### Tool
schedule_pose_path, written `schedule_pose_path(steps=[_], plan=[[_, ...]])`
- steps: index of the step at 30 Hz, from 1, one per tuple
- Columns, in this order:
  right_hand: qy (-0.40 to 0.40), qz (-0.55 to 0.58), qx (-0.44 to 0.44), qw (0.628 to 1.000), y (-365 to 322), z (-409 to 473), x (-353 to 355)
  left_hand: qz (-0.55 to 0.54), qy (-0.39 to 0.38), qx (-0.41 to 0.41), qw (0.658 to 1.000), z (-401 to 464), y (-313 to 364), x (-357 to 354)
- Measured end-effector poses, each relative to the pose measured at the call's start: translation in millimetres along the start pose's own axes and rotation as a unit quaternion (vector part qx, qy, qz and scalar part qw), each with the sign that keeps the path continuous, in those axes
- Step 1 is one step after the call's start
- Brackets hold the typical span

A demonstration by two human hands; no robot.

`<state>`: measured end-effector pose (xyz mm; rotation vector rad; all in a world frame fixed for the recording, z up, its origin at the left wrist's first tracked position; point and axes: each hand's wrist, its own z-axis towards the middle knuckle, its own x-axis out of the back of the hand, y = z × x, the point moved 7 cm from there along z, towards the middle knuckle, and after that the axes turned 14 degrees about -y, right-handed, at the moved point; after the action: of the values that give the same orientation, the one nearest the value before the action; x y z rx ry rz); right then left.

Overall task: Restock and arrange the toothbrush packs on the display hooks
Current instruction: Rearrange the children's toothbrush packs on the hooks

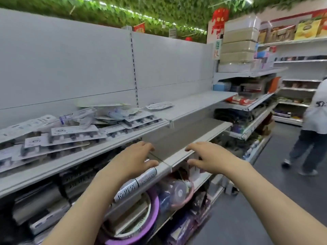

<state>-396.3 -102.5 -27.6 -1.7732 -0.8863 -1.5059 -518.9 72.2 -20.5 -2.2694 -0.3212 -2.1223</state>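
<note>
The fingers point(192, 149) of the right hand point(210, 159) are seen loosely spread and bent over the front lip of the lower shelf point(178, 158), nothing pinched between them. On the left hand point(134, 159), the fingers are likewise relaxed and slightly curled, laid at the same shelf edge just above the rolled bags point(136, 184); whether the edge is actually touched cannot be told. Both hands are held low and empty, so a pause or a steadying on the shelf is suggested rather than a grasp. The toothbrush packs point(74, 133) are found piled flat and overlapping on the upper shelf point(194, 103) to the left, well apart from both hands, with one pack point(159, 105) lying alone further along. No display hooks can be made out against the bare back panel point(168, 64), which is likely why the packs are heaped and not hung. A reach up and left is called for next. A person point(313, 121) is seen in the aisle.
</note>
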Motion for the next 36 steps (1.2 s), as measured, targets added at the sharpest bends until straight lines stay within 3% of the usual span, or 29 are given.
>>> schedule_pose_path(steps=[5, 19, 23, 28, 34, 36], plan=[[0.036, 0.006, 0.059, 0.998, 31.6, 86.8, 33.1, 0.015, 0.035, 0.064, 0.997, 60.4, -25.8, 34.1], [0.14, 0.05, 0.16, 0.976, 100.1, 289.5, 112.5, 0.014, 0.136, 0.13, 0.982, 230.5, -77.0, 81.6], [0.123, 0.071, 0.176, 0.974, 126.5, 343.3, 98.8, 0.017, 0.128, 0.15, 0.98, 271.4, -79.6, 73.4], [0.069, 0.078, 0.209, 0.972, 143.1, 425.8, 97.6, -0.003, 0.135, 0.233, 0.963, 306.0, -94.0, 71.4], [-0.032, 0.038, 0.236, 0.97, 147.9, 500.8, 100.1, -0.046, 0.155, 0.321, 0.933, 320.4, -95.6, 71.2], [-0.025, 0.003, 0.246, 0.969, 148.1, 510.9, 102.7, -0.053, 0.166, 0.344, 0.923, 323.7, -92.1, 72.8]])
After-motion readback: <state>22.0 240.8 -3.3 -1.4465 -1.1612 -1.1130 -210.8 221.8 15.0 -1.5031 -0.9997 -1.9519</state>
